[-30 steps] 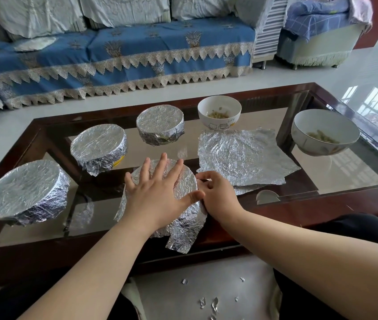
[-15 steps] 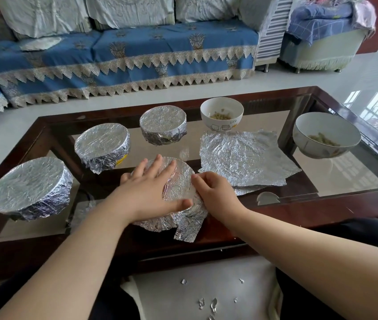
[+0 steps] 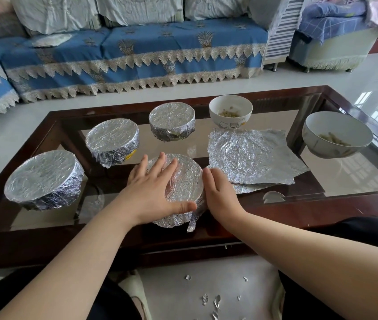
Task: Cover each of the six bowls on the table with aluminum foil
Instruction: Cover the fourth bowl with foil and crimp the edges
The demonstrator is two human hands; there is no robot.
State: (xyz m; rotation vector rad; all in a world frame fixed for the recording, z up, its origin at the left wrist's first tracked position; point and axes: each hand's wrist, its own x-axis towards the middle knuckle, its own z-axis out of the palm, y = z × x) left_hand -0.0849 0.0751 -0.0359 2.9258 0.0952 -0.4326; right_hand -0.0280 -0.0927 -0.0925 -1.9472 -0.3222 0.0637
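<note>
A bowl draped in aluminum foil [image 3: 186, 181] stands near the table's front edge. My left hand [image 3: 151, 188] lies flat on its top, fingers spread. My right hand [image 3: 220, 195] presses the foil against the bowl's right side with straight fingers. A loose foil flap [image 3: 193, 220] hangs at the front right. Three foil-covered bowls stand at the far left [image 3: 42, 179], left of centre [image 3: 111, 139] and at the back centre [image 3: 171, 123]. Two uncovered white bowls with food stand at the back [image 3: 230, 112] and at the right [image 3: 335, 135]. Loose foil sheets [image 3: 252, 158] lie between them.
The bowls stand on a glass-topped coffee table with a dark wooden frame [image 3: 298, 204]. Small foil scraps [image 3: 211, 299] lie on the floor between my knees. A blue-covered sofa [image 3: 137, 56] runs behind the table.
My right hand has uncurled from pinching the foil edge and now presses flat on the bowl's right side. The hanging foil has been folded closer to the bowl.
</note>
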